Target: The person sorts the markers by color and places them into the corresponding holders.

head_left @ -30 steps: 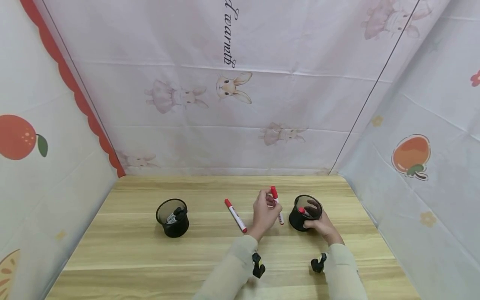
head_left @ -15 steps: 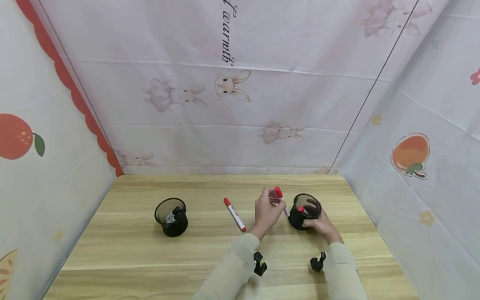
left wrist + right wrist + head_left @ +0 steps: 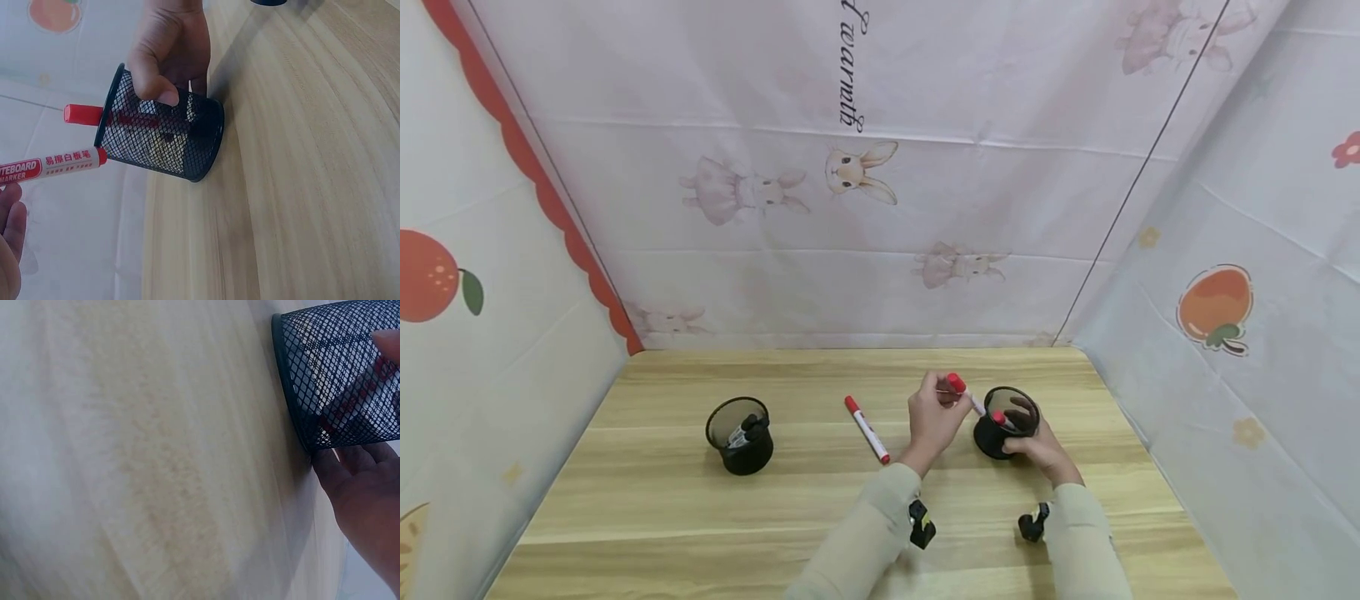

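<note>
My left hand [image 3: 934, 421] pinches a red-and-white whiteboard marker [image 3: 62, 167], tilted with its red cap [image 3: 956, 382] up and away from the cup. The marker's lower end sits right at the rim of a black mesh pen cup [image 3: 156, 134]. Around the side of that cup, my right hand [image 3: 1043, 450] keeps a grip, thumb toward me. The cup stands upright on the table. Inside it is one red-capped marker [image 3: 86, 114], its cap above the rim; its body shows through the mesh in both wrist views.
Another red-capped marker [image 3: 867, 429] lies on the wooden table [image 3: 820, 517], left of my left hand. Farther left stands a second black mesh cup [image 3: 748, 458] with black-capped markers [image 3: 749, 427] in it. Printed cloth walls [image 3: 880, 300] rise at the back and both sides.
My left hand has carried its marker rightward to the cup's rim, and the marker has tilted from nearly upright to a slant. My right hand stays on the cup.
</note>
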Tool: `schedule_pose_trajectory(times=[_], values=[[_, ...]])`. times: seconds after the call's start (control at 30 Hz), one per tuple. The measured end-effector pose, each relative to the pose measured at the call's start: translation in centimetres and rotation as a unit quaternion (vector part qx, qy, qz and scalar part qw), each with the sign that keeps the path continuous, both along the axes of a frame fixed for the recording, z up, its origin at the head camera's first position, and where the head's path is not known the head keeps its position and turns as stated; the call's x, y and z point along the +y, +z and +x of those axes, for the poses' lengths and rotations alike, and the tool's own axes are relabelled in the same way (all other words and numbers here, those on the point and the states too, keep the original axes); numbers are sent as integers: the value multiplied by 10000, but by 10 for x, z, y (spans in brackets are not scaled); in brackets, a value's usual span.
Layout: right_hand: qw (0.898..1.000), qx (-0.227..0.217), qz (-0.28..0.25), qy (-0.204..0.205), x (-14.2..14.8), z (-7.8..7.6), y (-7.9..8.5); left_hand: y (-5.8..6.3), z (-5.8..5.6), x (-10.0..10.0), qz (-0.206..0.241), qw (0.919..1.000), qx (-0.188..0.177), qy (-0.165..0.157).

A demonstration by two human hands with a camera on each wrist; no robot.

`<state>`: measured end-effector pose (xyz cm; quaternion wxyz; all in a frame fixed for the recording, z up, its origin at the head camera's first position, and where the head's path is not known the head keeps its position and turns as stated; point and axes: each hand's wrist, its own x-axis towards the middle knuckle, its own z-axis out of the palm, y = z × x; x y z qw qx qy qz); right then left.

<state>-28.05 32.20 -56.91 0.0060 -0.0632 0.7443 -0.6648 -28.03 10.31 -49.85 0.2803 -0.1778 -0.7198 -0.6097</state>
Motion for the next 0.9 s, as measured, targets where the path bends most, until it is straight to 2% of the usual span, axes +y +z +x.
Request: schedule_pose_trajectory(times=[0.17, 0.33, 0.43, 0.53, 0.63, 0.77, 0.9], values=[[10000, -32, -16, 30, 0, 1, -1, 4, 2, 1, 132, 9999, -18, -15], [10000, 57, 27, 1, 0, 1, 0, 6, 3, 3, 265, 9993, 160, -196], [10000, 49, 8, 17, 0, 0, 0, 4, 3, 4, 217, 9988, 352, -271], [10000, -24, -27, 28, 1, 0, -2, 2, 4, 6, 132, 9986, 371, -351], [9999, -119, -95, 75, 1, 0, 0, 0, 5, 7, -28, 9990, 69, -446], [9998, -89, -89, 120, -5, 7, 14, -2, 4, 9, -426, 9959, -530, -604], [9999, 48, 4, 143, -8, 10, 23, -3, 3, 11, -830, 9908, -803, -702]])
